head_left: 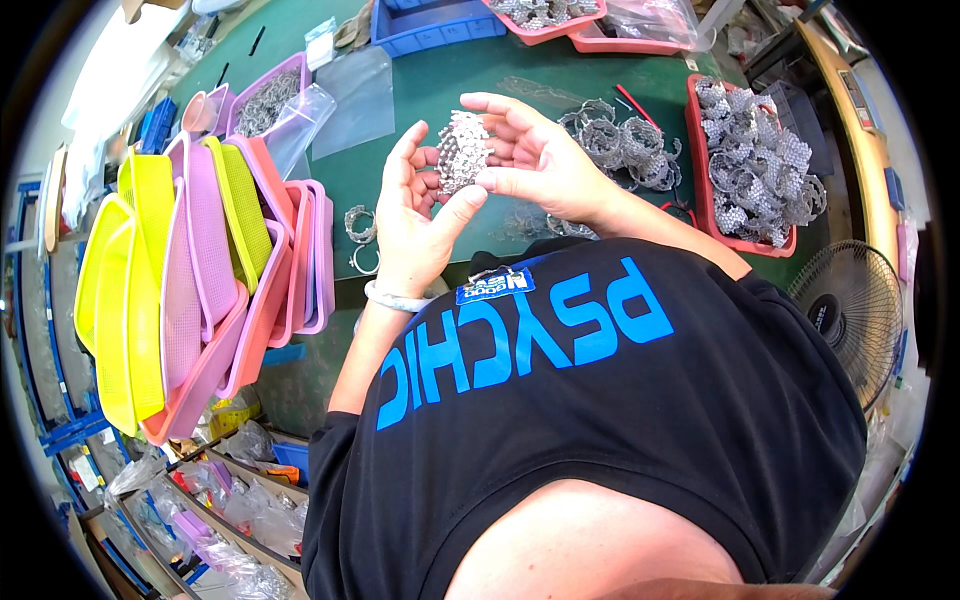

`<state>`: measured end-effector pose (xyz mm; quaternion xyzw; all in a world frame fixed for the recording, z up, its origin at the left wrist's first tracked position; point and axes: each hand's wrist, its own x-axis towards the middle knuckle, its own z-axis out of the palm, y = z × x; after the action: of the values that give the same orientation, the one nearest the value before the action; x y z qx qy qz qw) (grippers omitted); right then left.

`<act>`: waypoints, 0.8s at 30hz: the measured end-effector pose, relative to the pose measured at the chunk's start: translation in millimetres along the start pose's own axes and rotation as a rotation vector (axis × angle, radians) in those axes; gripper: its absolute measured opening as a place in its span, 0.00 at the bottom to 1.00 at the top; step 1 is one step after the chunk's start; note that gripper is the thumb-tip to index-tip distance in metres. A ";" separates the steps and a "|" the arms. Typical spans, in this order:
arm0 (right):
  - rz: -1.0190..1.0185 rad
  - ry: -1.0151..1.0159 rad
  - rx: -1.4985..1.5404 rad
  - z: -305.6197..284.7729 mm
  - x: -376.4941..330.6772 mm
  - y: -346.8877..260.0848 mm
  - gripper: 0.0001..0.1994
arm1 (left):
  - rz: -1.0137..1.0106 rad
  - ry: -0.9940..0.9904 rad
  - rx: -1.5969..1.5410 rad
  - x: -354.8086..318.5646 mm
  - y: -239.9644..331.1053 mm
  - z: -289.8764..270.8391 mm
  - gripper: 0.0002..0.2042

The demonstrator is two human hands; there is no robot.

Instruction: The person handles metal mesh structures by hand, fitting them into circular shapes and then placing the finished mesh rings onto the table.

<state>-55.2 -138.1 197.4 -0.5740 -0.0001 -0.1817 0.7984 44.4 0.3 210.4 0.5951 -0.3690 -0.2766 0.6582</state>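
Note:
Between my two hands, above the green table (350, 175), is a silver-coloured metal bracelet (462, 152) with a bumpy, beaded-looking surface. My left hand (418, 225) curls round its left and lower side, thumb toward the front. From the right, my right hand (548, 160) grips it with thumb and fingertips. A cluster of similar open metal bracelets (620, 145) lies just beyond my right wrist. Close to my left wrist are a small patterned ring-shaped piece (360, 224) and a plain thin ring (365, 260). My palms hide part of the held bracelet.
A red tray (698, 175) heaped with metal bracelets stands at the right, near a fan (848, 320). Stacked yellow, purple and pink baskets (100, 300) crowd the left. Farther back are a blue bin (440, 42), a clear plastic bag (355, 105) and a red stick-like tool (636, 104).

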 end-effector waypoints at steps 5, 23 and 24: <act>-0.009 0.035 -0.019 0.5 -0.3 0.7 0.33 | -0.025 -0.014 -0.081 1.7 -5.5 0.5 0.34; -0.453 0.130 -0.624 -5.3 3.3 3.4 0.36 | -0.004 -0.070 -0.140 5.3 -25.3 -7.6 0.17; -0.427 0.107 -0.651 -5.0 2.4 0.7 0.36 | 0.083 -0.075 -0.077 6.2 -26.7 -7.9 0.14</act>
<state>-53.8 -143.2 195.6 -0.7739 -0.0202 -0.3640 0.5178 56.4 -3.8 184.9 0.5428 -0.4069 -0.2851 0.6772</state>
